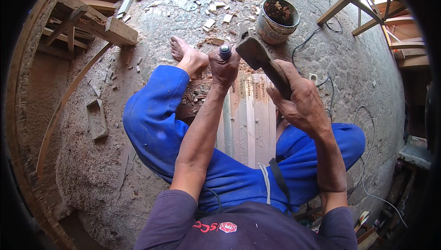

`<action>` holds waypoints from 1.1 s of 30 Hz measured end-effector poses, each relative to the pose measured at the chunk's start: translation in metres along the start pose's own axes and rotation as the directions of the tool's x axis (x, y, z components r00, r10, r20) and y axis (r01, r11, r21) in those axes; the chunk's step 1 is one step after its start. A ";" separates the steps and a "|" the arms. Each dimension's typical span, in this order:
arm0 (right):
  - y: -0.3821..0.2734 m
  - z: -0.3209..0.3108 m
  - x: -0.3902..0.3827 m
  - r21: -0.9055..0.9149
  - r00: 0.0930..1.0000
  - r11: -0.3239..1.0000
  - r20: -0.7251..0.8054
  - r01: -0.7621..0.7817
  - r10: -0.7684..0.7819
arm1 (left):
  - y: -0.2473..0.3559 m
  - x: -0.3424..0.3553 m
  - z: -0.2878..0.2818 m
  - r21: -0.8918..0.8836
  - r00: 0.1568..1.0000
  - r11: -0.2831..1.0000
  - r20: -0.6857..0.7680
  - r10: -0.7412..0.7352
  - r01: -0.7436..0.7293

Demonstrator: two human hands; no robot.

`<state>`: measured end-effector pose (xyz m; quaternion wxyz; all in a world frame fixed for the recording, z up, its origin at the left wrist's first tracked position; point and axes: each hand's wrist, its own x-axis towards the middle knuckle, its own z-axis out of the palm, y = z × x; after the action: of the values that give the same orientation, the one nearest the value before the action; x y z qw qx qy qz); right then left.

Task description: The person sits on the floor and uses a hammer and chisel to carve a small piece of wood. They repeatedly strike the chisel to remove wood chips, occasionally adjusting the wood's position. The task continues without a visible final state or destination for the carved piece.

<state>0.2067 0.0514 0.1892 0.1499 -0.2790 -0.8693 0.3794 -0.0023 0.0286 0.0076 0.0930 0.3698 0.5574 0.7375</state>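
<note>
Wrapped round a chisel (225, 50) with a dark handle and a pale, round butt end, my left hand (224, 68) is over the far end of several pale wooden slats (249, 121). The chisel's blade is hidden beneath the fist. In my right hand (301, 101) is a hammer (254, 53) with a broad, dark metal head, gripped by its handle. Its head hangs just right of the chisel's butt, and I cannot tell whether they touch. The slats lie side by side between my legs, with dark notches or marks near their far ends.
A worn bucket (278, 20) with brown matter inside stands ahead to the right. Wood offcuts (216, 9) and shavings litter the floor. A small rectangular wooden box (97, 119) lies left. Cables (332, 98) run along the right, and wooden frames (356, 0) stand at both sides.
</note>
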 end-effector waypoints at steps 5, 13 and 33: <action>0.004 0.004 -0.001 0.006 1.000 1.000 0.026 -0.007 0.007 | -0.011 -0.004 0.002 -0.044 0.996 0.997 -0.062 -0.061 0.058; -0.005 0.002 0.022 -0.241 0.987 0.958 0.007 0.155 -0.158 | 0.004 -0.015 0.014 -0.040 0.999 0.999 -0.038 0.023 -0.024; 0.018 -0.001 0.038 -0.468 0.975 0.870 0.211 0.159 -0.064 | -0.013 -0.018 0.004 0.025 0.975 0.999 0.218 -0.042 0.038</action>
<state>0.1829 0.0848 0.1786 0.0143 -0.2195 -0.9612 0.1666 0.0093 0.0262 -0.0120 0.1648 0.4384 0.5589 0.6844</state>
